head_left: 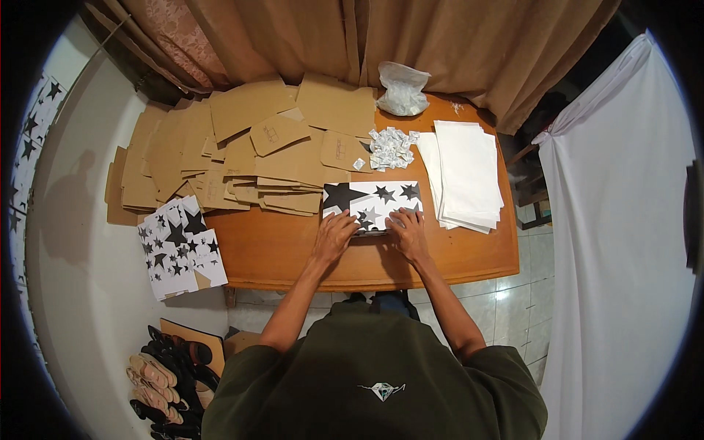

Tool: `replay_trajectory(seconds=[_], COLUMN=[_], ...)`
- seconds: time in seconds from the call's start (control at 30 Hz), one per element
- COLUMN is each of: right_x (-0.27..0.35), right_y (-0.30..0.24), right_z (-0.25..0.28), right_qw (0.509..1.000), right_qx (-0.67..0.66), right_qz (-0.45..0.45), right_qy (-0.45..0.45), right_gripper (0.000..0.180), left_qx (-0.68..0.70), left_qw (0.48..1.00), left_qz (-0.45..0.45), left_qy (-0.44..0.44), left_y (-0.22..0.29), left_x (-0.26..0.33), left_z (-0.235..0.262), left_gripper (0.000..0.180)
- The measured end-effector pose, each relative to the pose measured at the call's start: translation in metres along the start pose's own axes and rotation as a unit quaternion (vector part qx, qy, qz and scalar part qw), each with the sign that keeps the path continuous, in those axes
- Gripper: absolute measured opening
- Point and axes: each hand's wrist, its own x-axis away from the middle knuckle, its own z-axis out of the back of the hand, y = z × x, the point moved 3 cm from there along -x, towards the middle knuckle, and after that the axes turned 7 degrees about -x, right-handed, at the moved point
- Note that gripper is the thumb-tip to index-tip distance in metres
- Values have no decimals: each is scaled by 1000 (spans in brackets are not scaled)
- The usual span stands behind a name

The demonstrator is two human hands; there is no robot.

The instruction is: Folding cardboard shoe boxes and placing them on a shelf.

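A shoebox-like cardboard box (370,198), white with black and grey stars, lies closed near the front of the wooden table. My left hand (336,236) grips its near left corner, fingers bent over the top. At the near right corner, my right hand (407,232) has its fingers laid on the lid edge. Both thumbs sit close to the box's front side, which is partly hidden by the hands. Just beyond the box is a heap of small white sachets (392,149), and one sachet (358,164) lies apart from it.
Flat brown cardboard blanks (253,110) cover the table's back left. White paper sheets (466,176) are stacked at the right, behind them a clear plastic bag (403,89). Star-patterned boxes (180,249) stand off the left edge. Shoes (158,378) fill the lower left.
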Motion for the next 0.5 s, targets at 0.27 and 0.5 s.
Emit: replay_trajectory(seconds=[0.27,0.5], right_x=[9,12], right_y=[-1,-16], right_z=[-5,-11], right_qw=[998,999], right_qx=[-52,-23], right_qz=[22,29], right_qy=[0,32], right_gripper=[58,43], left_qx=[-21,10], left_qw=[1000,1000], left_qz=[16,24], left_qy=[6,5], left_y=[6,18], left_x=[9,7], left_z=[-8,-1], left_gripper=[22,22])
